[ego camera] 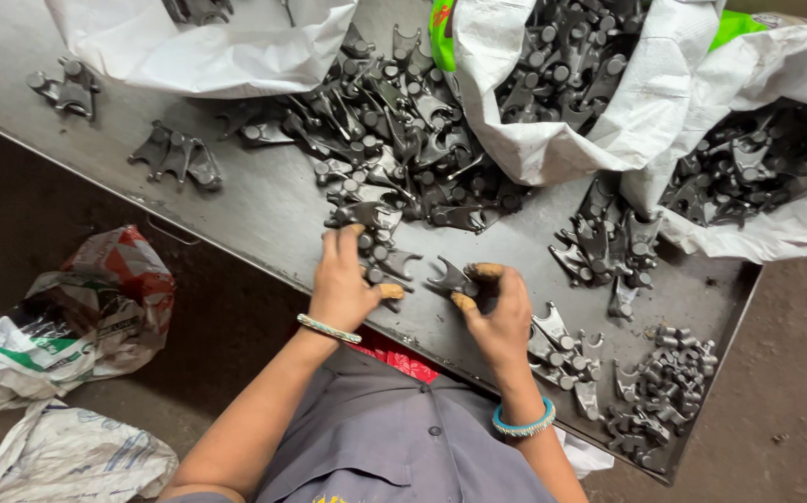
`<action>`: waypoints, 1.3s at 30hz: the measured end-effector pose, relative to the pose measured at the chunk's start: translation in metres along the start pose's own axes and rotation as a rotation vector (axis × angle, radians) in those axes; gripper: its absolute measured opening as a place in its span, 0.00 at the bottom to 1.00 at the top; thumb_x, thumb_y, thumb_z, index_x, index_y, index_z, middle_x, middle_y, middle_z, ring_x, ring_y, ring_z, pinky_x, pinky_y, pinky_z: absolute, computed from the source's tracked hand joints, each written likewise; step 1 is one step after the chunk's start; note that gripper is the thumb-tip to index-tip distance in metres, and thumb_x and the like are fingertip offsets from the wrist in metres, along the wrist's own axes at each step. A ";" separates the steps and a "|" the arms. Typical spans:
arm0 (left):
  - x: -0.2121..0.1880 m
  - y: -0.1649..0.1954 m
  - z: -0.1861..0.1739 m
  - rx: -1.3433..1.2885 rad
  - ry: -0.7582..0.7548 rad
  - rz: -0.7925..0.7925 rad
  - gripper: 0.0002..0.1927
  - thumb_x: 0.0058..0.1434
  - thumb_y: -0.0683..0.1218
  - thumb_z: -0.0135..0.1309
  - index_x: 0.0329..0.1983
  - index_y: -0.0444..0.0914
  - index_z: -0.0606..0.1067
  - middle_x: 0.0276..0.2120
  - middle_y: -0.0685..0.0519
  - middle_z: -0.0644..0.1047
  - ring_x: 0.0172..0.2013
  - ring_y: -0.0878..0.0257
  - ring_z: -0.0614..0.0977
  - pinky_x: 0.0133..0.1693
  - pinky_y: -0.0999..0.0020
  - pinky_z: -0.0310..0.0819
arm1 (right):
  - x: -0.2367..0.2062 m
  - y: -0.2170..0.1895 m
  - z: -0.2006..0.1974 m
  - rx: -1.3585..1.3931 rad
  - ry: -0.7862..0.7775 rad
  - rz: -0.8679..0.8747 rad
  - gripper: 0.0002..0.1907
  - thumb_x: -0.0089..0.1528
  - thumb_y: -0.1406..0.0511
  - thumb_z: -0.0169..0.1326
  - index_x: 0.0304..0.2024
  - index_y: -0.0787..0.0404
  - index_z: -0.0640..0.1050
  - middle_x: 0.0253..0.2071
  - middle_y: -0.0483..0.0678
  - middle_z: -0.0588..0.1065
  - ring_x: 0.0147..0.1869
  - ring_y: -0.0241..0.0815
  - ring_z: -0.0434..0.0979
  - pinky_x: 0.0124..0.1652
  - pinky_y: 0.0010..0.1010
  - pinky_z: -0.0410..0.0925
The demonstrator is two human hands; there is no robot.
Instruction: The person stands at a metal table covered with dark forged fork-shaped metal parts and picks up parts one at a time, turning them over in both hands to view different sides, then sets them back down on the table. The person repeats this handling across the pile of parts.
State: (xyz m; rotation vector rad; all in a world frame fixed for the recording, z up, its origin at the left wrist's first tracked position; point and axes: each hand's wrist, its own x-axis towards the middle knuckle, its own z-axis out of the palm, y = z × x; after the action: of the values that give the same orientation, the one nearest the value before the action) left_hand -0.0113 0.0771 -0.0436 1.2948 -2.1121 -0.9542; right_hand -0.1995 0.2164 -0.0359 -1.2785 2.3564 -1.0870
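Dark grey forked metal castings, each a short stem with two prongs, cover the grey steel worktable; going left to right, a pair lies near the far left edge, a small cluster sits apart from it, and then comes the big loose heap spilling from under a white woven sack, probably tipped out so pieces can be drawn off its near edge. The left hand lies flat, fingers spread apart, on the castings at that edge, pressing rather than pinching; whether it grips any I cannot tell. Just beside it the right hand pinches one forked casting between thumb and forefinger, prongs pointing away, lifted slightly as if for a look. Further right, a tidier group of castings and a pile of small cylindrical pieces lie sorted by kind. Two more open white sacks hold further castings.
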 end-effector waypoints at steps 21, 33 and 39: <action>-0.010 0.024 0.050 -1.215 -0.475 -0.418 0.06 0.70 0.43 0.57 0.42 0.35 0.80 0.32 0.55 0.79 0.29 0.71 0.77 0.28 0.76 0.73 | -0.039 0.049 -0.003 1.249 -0.159 0.546 0.13 0.63 0.69 0.59 0.49 0.64 0.74 0.44 0.50 0.78 0.41 0.41 0.80 0.38 0.31 0.75; -0.012 0.021 0.052 -1.409 -0.524 -0.592 0.07 0.68 0.42 0.56 0.41 0.32 0.78 0.33 0.54 0.81 0.31 0.69 0.81 0.34 0.74 0.78 | -0.049 0.058 0.010 1.231 -0.192 0.781 0.12 0.70 0.60 0.52 0.48 0.63 0.75 0.35 0.45 0.78 0.32 0.35 0.78 0.30 0.28 0.73; -0.015 0.024 0.051 -1.125 -0.532 -0.493 0.08 0.66 0.45 0.60 0.37 0.34 0.79 0.29 0.57 0.79 0.28 0.73 0.77 0.29 0.75 0.72 | -0.051 0.058 0.011 1.227 -0.210 0.788 0.09 0.68 0.65 0.52 0.49 0.62 0.76 0.35 0.44 0.78 0.34 0.34 0.78 0.31 0.28 0.73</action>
State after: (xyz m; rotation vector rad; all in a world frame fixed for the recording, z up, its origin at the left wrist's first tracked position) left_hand -0.0539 0.1138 -0.0588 0.9568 -1.0685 -2.4145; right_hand -0.1993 0.2714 -0.0908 -0.0016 1.2687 -1.5207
